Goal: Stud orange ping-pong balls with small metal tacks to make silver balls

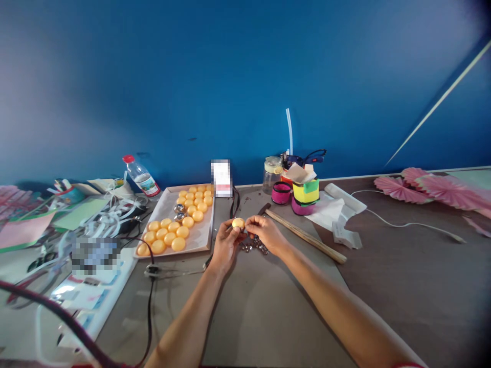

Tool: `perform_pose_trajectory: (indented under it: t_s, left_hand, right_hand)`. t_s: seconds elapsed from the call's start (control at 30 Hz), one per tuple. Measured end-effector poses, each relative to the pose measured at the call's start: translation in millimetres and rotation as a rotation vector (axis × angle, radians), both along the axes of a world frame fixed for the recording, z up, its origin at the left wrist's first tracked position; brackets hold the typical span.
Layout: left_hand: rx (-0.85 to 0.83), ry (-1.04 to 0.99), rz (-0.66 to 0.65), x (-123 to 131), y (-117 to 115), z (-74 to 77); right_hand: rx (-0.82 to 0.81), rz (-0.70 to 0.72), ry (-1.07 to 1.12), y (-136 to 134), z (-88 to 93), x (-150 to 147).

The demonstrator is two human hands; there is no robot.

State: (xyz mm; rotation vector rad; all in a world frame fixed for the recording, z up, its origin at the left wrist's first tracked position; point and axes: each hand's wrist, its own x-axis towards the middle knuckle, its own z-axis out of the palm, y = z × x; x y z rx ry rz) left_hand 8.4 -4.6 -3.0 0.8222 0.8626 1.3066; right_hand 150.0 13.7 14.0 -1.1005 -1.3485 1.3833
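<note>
A yellow-orange ball sits between the thumb and fingers of my left hand, raised a little over the table mat. My right hand meets it from the right side, its thumb and fingertips pinched together near the ball; whatever they hold is too small to make out. Small shiny metal pieces lie in a loose pile below the hands, partly covered by the right one. To the left, a shallow white box holds rows of similar yellow-orange balls and a couple of silver ones.
Right of my hands lies a wooden-handled hammer. Behind it stand a clear jar and a yellow-green-pink holder. A red-capped bottle leans at the back left. Cables cross the left side; pink paper fans lie far right.
</note>
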Motion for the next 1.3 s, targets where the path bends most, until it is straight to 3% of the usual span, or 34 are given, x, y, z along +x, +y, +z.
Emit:
perform_pose_trajectory:
  t_s: [0.4, 0.87, 1.07, 1.17, 1.3]
  left_hand:
    - [0.005, -0.048, -0.037, 1.7, -0.5, -2.2]
    - [0.121, 0.130, 0.047, 3.5, -3.7, -6.0]
    - [0.042, 0.003, -0.022, 4.3, -3.1, -1.2]
    - [0.007, -0.083, -0.034, 2.4, 0.2, -0.2]
    - [-0.030, -0.107, -0.005, -0.5, 3.6, -1.4]
  right_hand:
    - [0.016, 0.060, 0.066, 0.1, 1.5, 3.1]
    - [-0.098, -0.021, 0.047, 2.5, -8.3, -3.0]
    - [-0.071, 0.031, 0.090, 11.3, -13.2, 2.4]
    - [0.103, -0.024, -0.194, 16.4, -11.8, 12.8]
    - [0.322, -0.204, -0.935, 16.2, -14.7, 20.2]
